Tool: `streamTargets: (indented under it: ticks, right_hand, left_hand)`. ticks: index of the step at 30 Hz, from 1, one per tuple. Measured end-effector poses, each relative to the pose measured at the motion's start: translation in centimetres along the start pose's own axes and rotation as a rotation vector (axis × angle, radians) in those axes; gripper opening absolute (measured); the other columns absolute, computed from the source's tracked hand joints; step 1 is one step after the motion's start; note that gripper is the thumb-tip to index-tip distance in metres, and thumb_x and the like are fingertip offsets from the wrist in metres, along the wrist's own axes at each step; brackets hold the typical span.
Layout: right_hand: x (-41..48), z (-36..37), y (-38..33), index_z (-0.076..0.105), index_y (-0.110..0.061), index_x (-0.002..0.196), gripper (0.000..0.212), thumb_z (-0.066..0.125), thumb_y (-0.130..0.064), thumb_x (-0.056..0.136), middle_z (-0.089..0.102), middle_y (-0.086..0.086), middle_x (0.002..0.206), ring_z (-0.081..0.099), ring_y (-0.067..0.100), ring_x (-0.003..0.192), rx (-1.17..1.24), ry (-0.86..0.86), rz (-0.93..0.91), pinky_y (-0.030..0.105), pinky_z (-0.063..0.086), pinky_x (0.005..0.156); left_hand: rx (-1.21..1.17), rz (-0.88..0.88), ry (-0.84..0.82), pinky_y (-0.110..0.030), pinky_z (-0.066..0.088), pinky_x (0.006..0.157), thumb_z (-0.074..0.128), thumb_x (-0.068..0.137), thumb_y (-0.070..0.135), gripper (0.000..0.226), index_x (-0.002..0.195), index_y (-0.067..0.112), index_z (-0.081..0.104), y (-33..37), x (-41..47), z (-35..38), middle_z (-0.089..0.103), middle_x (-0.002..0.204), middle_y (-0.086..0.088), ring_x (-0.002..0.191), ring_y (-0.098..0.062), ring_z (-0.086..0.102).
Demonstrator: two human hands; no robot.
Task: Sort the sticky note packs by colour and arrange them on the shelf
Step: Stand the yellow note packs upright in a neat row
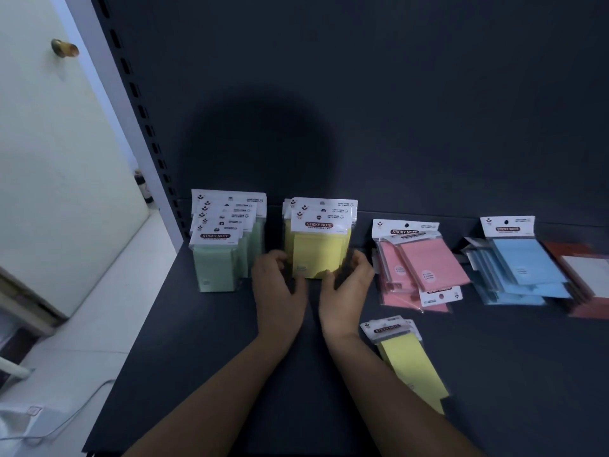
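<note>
A row of upright yellow sticky note packs (318, 249) stands on the dark shelf (204, 351). My left hand (280, 291) curls round the left side of the front yellow pack, and my right hand (346, 288) holds its right side and lower edge. Left of them stands a row of upright green packs (217, 258). A loose pile of pink packs (421, 268) lies to the right, with a pile of blue packs (524, 268) further right. Two yellow packs (405, 357) lie flat beside my right forearm.
Red and white packs (586, 275) lie at the far right edge. The shelf's slotted upright post (138, 103) rises at the left, with a pale door (49, 159) and a white floor beyond it. The dark back panel closes the shelf behind the packs.
</note>
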State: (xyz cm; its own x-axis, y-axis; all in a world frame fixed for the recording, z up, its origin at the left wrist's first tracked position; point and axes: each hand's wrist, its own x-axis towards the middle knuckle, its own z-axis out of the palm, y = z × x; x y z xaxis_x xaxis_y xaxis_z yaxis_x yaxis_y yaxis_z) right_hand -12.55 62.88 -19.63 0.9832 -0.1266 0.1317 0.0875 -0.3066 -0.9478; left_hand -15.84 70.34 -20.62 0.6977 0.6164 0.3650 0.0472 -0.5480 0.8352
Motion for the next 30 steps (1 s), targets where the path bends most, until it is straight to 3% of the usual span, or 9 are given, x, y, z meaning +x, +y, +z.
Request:
streamTargets:
  ticks: [3, 6, 9, 10, 14, 20, 23, 26, 30]
  right_hand:
    - [-0.2, -2.0, -1.1, 0.049, -0.017, 0.114, 0.038, 0.055, 0.006, 0.084, 0.046, 0.000, 0.110, 0.051, 0.007, 0.095, 0.123, -0.124, 0.102, 0.010, 0.040, 0.084]
    - [0.0, -6.8, -1.7, 0.058, -0.024, 0.092, 0.031, 0.056, 0.005, 0.084, 0.062, -0.006, 0.094, 0.057, 0.005, 0.083, 0.119, -0.312, 0.033, 0.005, 0.042, 0.072]
    - [-0.2, -12.9, -0.7, 0.067, -0.015, 0.087, 0.008, 0.059, -0.013, 0.087, 0.062, -0.004, 0.083, 0.056, 0.014, 0.077, -0.472, -0.244, -0.229, 0.025, 0.041, 0.066]
    - [-0.4, -14.6, -0.1, 0.066, -0.014, 0.083, 0.012, 0.059, -0.022, 0.088, 0.060, -0.002, 0.080, 0.056, 0.019, 0.074, -0.673, -0.216, -0.265, 0.028, 0.038, 0.062]
    - [-2.2, -17.3, 1.8, 0.061, -0.012, 0.078, 0.041, 0.046, -0.048, 0.092, 0.054, 0.003, 0.084, 0.058, 0.025, 0.081, -0.980, -0.327, -0.080, 0.029, 0.035, 0.062]
    - [-3.3, -16.0, 3.3, 0.061, -0.009, 0.101, 0.030, 0.052, -0.037, 0.092, 0.054, 0.006, 0.098, 0.049, 0.024, 0.097, -0.685, -0.349, -0.052, 0.033, 0.042, 0.082]
    - [-3.7, -14.9, 2.9, 0.054, -0.018, 0.102, 0.012, 0.057, -0.021, 0.091, 0.062, -0.004, 0.092, 0.059, 0.014, 0.087, -0.246, -0.369, 0.070, 0.017, 0.046, 0.069]
    - [-4.0, -13.4, 2.2, 0.052, -0.026, 0.102, 0.027, 0.059, -0.005, 0.088, 0.067, -0.007, 0.091, 0.063, 0.003, 0.086, 0.065, -0.381, 0.024, 0.016, 0.050, 0.072]
    - [-4.3, -11.1, 1.6, 0.048, -0.027, 0.115, 0.043, 0.055, 0.005, 0.088, 0.067, -0.012, 0.102, 0.062, 0.001, 0.100, 0.162, -0.442, -0.056, 0.019, 0.048, 0.087]
  left_hand:
    - [-0.002, -0.034, -0.163, -0.032, 0.043, 0.069, 0.063, 0.077, 0.004, 0.019, 0.086, 0.016, 0.052, 0.9, -1.8, -1.0, 0.051, 0.076, 0.003, 0.071, -0.014, 0.049]
    - [0.132, -0.031, -0.487, -0.032, 0.046, 0.075, 0.061, 0.081, 0.018, 0.004, 0.080, 0.020, 0.059, 2.5, -4.0, -1.6, 0.060, 0.075, 0.009, 0.074, -0.011, 0.055]
    - [0.261, 0.061, -0.617, -0.032, 0.044, 0.084, 0.054, 0.089, 0.032, 0.018, 0.092, 0.021, 0.068, 4.1, -6.3, -1.4, 0.065, 0.092, 0.008, 0.091, -0.013, 0.054]
    - [0.296, 0.074, -0.636, -0.031, 0.042, 0.085, 0.051, 0.090, 0.036, 0.022, 0.097, 0.023, 0.068, 4.6, -7.0, -1.2, 0.063, 0.097, 0.007, 0.096, -0.013, 0.051]
    - [0.383, 0.070, -0.688, -0.028, 0.034, 0.089, 0.047, 0.090, 0.045, 0.030, 0.113, 0.031, 0.060, 5.9, -9.3, 0.3, 0.050, 0.109, 0.008, 0.107, -0.014, 0.040]
    - [0.257, -0.115, -0.734, -0.024, 0.027, 0.093, 0.053, 0.087, 0.040, 0.041, 0.127, 0.034, 0.045, 6.8, -10.7, 1.2, 0.036, 0.111, 0.011, 0.114, -0.013, 0.031]
    - [-0.124, -0.215, -0.616, -0.023, 0.038, 0.090, 0.055, 0.087, 0.015, 0.036, 0.113, 0.037, 0.046, 7.2, -11.0, 0.8, 0.050, 0.110, 0.014, 0.105, -0.006, 0.047]
    - [-0.334, -0.202, -0.444, -0.008, 0.044, 0.077, 0.050, 0.088, -0.004, 0.050, 0.107, 0.042, 0.039, 7.2, -10.5, -0.2, 0.057, 0.106, 0.018, 0.093, 0.009, 0.056]
    - [-0.342, -0.097, -0.325, -0.008, 0.042, 0.085, 0.047, 0.086, -0.012, 0.058, 0.113, 0.038, 0.038, 5.4, -8.8, -1.6, 0.056, 0.115, 0.016, 0.102, 0.007, 0.055]
